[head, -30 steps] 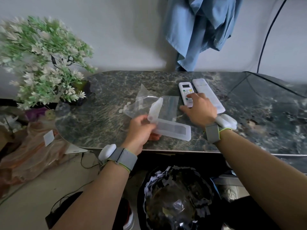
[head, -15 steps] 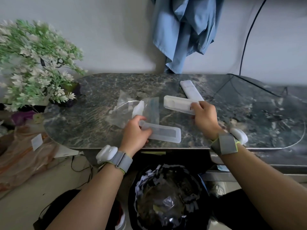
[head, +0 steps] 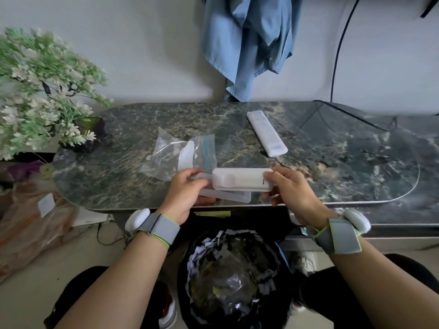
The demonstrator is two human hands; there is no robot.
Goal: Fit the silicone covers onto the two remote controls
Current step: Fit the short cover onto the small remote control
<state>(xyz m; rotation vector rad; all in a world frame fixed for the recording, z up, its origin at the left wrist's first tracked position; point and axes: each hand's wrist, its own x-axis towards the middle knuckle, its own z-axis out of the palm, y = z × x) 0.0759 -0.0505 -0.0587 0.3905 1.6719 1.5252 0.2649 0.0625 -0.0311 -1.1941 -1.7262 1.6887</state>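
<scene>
Gripping one remote in our right hand, pinching a silicone cover in our left hand — nothing fitted yet; the other remote lies beyond the right hand.

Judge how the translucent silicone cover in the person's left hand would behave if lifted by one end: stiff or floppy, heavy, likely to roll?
Probably floppy: the silicone cover looks thin and translucent. Likely light, since the left hand seems to manage it with a grip on one end only. Unlikely to roll: it looks long and flat, like a shallow tray.
</scene>
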